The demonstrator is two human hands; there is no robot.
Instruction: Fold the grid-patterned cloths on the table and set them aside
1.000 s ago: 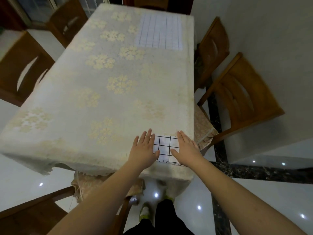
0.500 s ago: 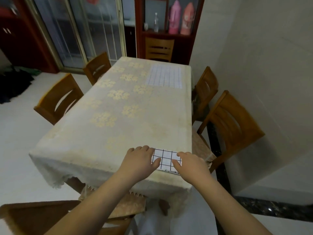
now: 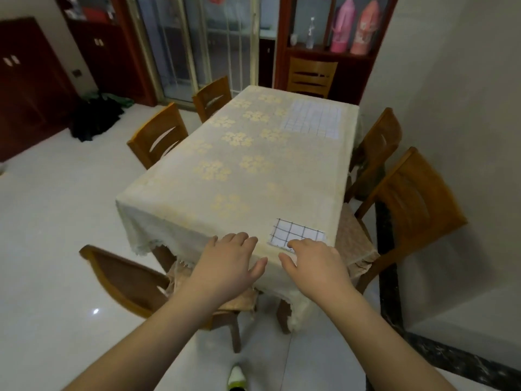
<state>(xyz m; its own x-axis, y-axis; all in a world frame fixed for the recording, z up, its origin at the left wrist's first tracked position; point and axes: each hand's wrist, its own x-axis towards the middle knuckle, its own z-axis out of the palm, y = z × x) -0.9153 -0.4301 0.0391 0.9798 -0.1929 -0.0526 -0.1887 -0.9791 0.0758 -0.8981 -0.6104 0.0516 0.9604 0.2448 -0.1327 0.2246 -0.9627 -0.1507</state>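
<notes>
A small folded white cloth with a dark grid (image 3: 296,232) lies at the near right corner of the table (image 3: 253,176). My right hand (image 3: 313,261) hovers at its near edge, fingers loosely bent, holding nothing. My left hand (image 3: 228,259) is to the left of the cloth at the table's near edge, fingers relaxed, apart from the cloth. A larger pale cloth with a faint grid (image 3: 311,122) lies flat at the far right end of the table.
A cream tablecloth with gold flowers covers the table. Wooden chairs stand around it: one at my near left (image 3: 121,277), two on the left (image 3: 158,134), two on the right (image 3: 408,198), one at the far end. A wall runs close on the right.
Both hands have lifted off the small folded cloth and drawn back toward me. My view has risen and pulled away, showing the whole table and room.
</notes>
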